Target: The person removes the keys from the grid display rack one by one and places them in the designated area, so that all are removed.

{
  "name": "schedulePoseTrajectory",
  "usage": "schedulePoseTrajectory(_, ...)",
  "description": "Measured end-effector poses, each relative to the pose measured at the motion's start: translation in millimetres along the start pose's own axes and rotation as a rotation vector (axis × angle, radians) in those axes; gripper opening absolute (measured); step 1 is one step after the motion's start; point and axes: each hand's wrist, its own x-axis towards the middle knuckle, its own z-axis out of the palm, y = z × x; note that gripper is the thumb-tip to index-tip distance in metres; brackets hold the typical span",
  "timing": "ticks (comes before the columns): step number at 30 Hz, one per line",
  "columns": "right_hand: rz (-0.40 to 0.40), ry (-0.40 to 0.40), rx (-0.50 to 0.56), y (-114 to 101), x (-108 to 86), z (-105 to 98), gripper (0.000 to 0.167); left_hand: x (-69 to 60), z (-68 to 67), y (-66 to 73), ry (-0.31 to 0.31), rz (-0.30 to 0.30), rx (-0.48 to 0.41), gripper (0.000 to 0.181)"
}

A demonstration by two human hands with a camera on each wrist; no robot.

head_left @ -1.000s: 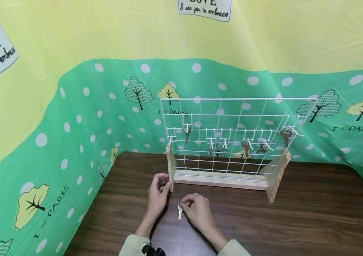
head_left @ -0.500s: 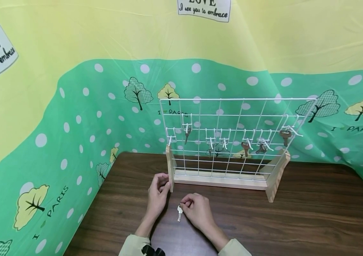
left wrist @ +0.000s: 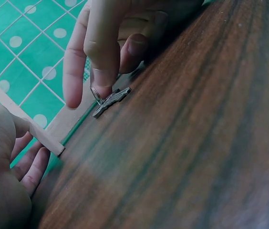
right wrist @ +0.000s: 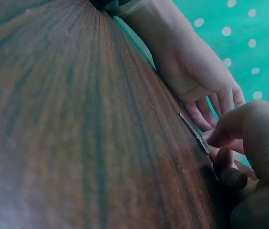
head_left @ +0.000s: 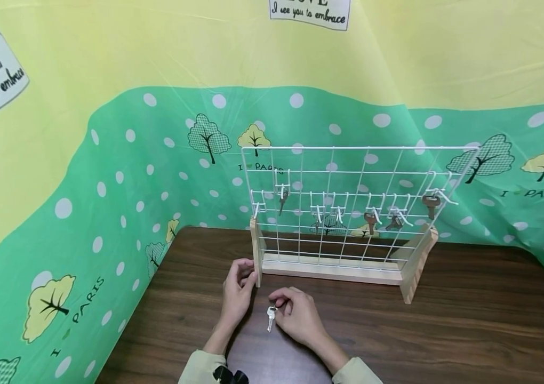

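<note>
A white wire grid rack (head_left: pixel 332 271) on pale wooden feet stands on the table. My left hand (head_left: pixel 237 292) grips the rack's left wooden foot (left wrist: pixel 41 136), fingers on its far side. To the right and nearer, my right hand (head_left: pixel 299 316) pinches a silver key (head_left: pixel 270 320) by its small ring (left wrist: pixel 96 94), low over the table. The key's blade points toward the front. Whether the key touches the tabletop, I cannot tell. Several white hooks hang on the grid, some with keys, such as a brown key (head_left: pixel 371 223) and another brown key (head_left: pixel 431 205).
The dark wood table (head_left: pixel 483 320) spreads around the rack. Behind and to the left hangs a green and yellow printed cloth (head_left: pixel 123 213). An unoccupied hook (head_left: pixel 258 207) sits at the grid's left edge. A small black object (head_left: pixel 230 376) shows at the left sleeve.
The right hand's index finger has lifted and spread a little, showing more of the key's ring. The left hand stays on the rack's foot. The head view has shifted very slightly.
</note>
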Motion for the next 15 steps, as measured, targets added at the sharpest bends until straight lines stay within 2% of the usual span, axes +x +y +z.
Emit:
schedulePoseTrajectory(3,0.001,-0.023,0.019,0.4,0.1,-0.8,0.037,-0.4,-0.4,-1.0,-0.008,0.015,0.006,0.023)
schedulePoseTrajectory(8,0.010,-0.061,0.046,1.0,0.4,-0.7,0.043,-1.4,-1.0,-6.8,-0.003,0.104,0.029,0.021)
schedulePoseTrajectory(10,0.011,-0.070,0.049,0.9,0.5,-0.3,0.044,-1.4,-1.0,-8.2,-0.001,0.119,0.032,0.021)
schedulePoseTrajectory(12,0.009,-0.071,0.046,1.0,0.5,0.1,0.044,-1.2,-0.7,-7.0,0.001,0.105,0.027,0.021)
schedulePoseTrajectory(15,0.001,-0.070,0.043,0.8,0.0,0.5,0.042,-0.7,-0.2,-2.3,0.000,0.040,0.007,0.022)
